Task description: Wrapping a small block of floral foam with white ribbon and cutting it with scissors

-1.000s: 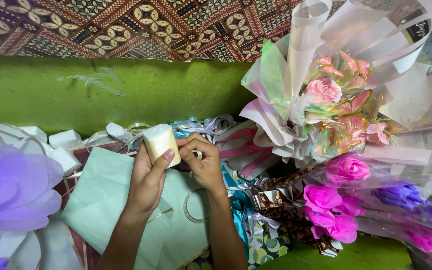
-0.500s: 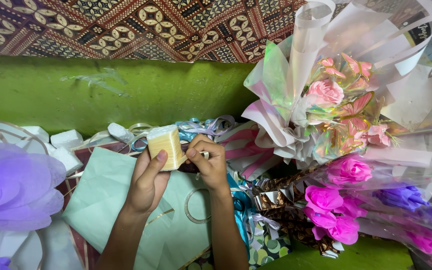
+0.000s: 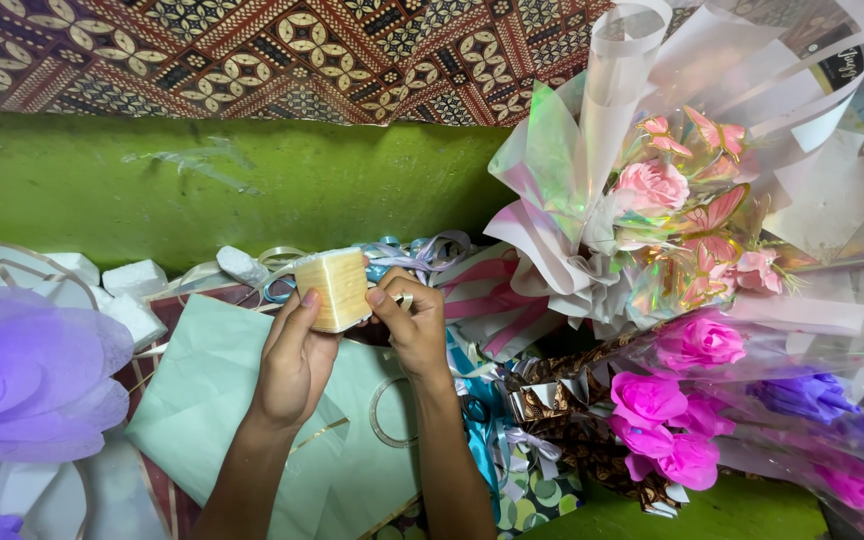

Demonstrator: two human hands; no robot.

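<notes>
A cream ribbon spool (image 3: 333, 288) sits upright between both my hands, above a pale green paper sheet (image 3: 214, 400). My left hand (image 3: 294, 360) grips the spool from below, thumb against its near face. My right hand (image 3: 411, 322) pinches the spool's right side with fingertips. A thin loop of pale ribbon (image 3: 384, 412) lies on the green sheet under my right wrist. Whether a ribbon end is between my right fingers is hidden.
A wrapped bouquet of pink roses and butterflies (image 3: 674, 210) fills the upper right, with magenta and purple flowers (image 3: 672, 430) below it. A purple mesh flower (image 3: 27, 375) lies at left beside white foam blocks (image 3: 134, 280). Tangled ribbons (image 3: 412, 252) rest against the green wall (image 3: 202, 180).
Both hands have shifted slightly right with the spool, and the spool has turned, now showing its flat cream face more squarely.
</notes>
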